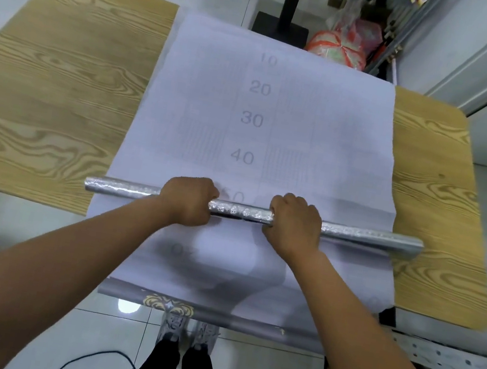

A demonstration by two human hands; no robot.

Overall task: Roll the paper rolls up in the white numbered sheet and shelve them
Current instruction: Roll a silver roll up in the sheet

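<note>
Toward 6 o'clock over the sheet [311, 115], your left grip [189, 199] and right grip [294, 221] clamp the roll [241, 211] crosswise, likely for square wrapping.

A wood-grain counter [59, 82] carries the white numbered sheet [326, 127], spread flat across its middle and hanging over the near edge. Bare wood shows at the left and right ends.

The silver roll [125, 190] looks like shiny, crinkled, embossed foil, the white numbered sheet [327, 118] like thin matt paper with a faint printed grid, the table [53, 81] shows smooth, pale wood grain with a dull sheen, and the floor tiles [89, 326] are glossy, carrying a bright reflection.
</note>
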